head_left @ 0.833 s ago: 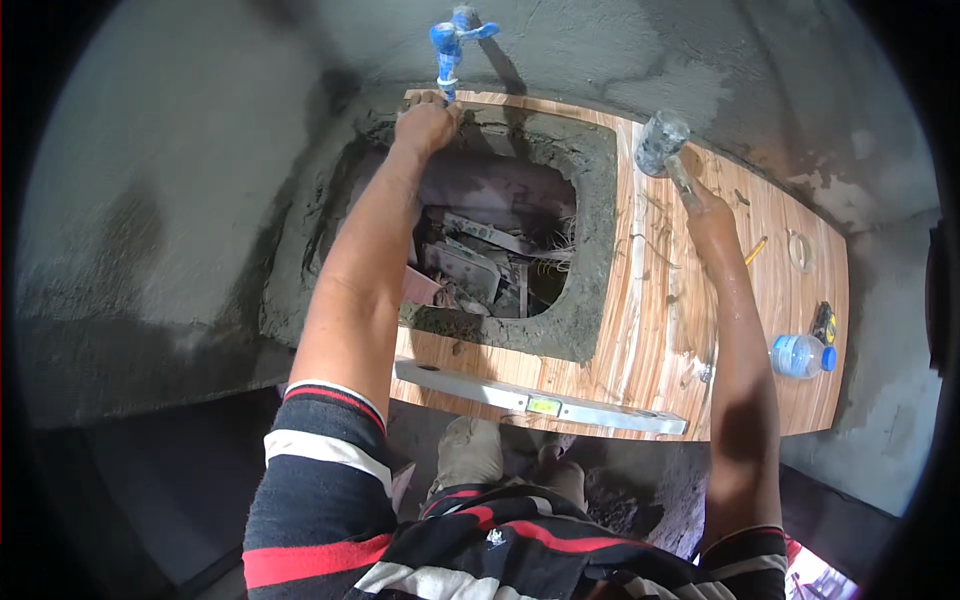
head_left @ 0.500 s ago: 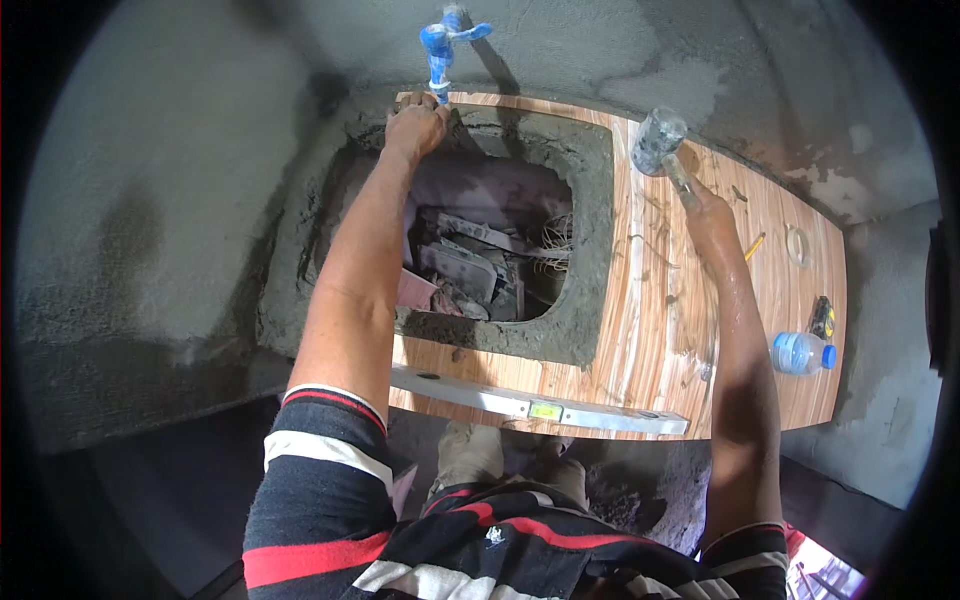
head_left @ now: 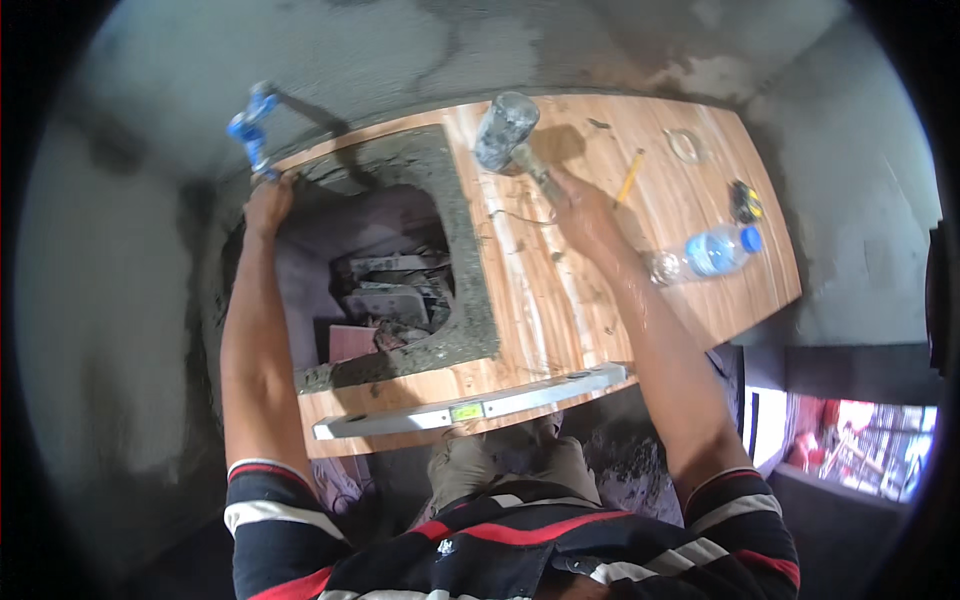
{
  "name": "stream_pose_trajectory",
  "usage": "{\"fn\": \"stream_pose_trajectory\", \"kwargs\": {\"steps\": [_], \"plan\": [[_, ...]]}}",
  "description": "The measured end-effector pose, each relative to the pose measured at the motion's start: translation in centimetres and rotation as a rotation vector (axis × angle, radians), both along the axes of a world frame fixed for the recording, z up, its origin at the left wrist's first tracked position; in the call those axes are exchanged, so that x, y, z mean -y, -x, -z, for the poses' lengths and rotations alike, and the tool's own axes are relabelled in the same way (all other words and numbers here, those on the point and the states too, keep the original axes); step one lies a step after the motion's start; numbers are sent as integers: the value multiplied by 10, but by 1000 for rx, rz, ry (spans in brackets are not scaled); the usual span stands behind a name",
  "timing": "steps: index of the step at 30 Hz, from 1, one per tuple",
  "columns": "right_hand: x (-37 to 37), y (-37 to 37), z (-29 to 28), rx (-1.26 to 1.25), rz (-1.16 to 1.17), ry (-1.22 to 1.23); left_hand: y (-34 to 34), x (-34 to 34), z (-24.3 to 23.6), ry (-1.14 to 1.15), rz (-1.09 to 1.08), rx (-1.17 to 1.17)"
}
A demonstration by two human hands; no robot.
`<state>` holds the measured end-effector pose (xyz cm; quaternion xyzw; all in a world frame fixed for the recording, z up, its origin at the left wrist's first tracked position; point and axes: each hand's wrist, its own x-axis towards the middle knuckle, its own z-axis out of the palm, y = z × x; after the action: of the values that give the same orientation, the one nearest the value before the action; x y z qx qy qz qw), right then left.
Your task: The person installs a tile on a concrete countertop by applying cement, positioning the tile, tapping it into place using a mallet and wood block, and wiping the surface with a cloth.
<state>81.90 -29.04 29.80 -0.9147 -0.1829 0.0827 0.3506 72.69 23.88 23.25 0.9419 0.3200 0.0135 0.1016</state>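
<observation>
Wood-patterned board [head_left: 720,290] surrounds a rounded opening with a rough grey mortar rim [head_left: 468,300]; rubble shows inside. My left hand [head_left: 267,210] has its fingers bent at the board's back-left edge, just below a blue tap [head_left: 250,130]; what they grip is unclear. My right hand [head_left: 585,215] is closed round the handle of a grey-headed mallet [head_left: 505,130], held over the board right of the opening. A metal spirit level [head_left: 540,393] lies along the front edge.
A plastic bottle [head_left: 715,252], yellow pencil [head_left: 631,176], clear ring-shaped item [head_left: 685,145] and black-and-yellow tool [head_left: 746,202] lie on the right. Plastered walls [head_left: 120,300] enclose the board. Legs show below its front edge; a bright opening [head_left: 860,445] is at lower right.
The view has swung, so board, tap, hands and mallet appear further left and tilted, and the bright opening at lower right shows more. Both hands remain in similar places.
</observation>
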Motion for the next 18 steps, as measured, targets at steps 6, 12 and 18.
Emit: {"fn": "stream_pose_trajectory", "kwargs": {"steps": [6,12,18], "plan": [[110,111,-64,-193,-50,-325,-44,133,6,-121,431,342],[194,185,-88,-336,-42,-386,-106,308,-43,-67,848,92],[272,223,-73,-407,14,-352,-191,375,-22,-22,938,-70]]}}
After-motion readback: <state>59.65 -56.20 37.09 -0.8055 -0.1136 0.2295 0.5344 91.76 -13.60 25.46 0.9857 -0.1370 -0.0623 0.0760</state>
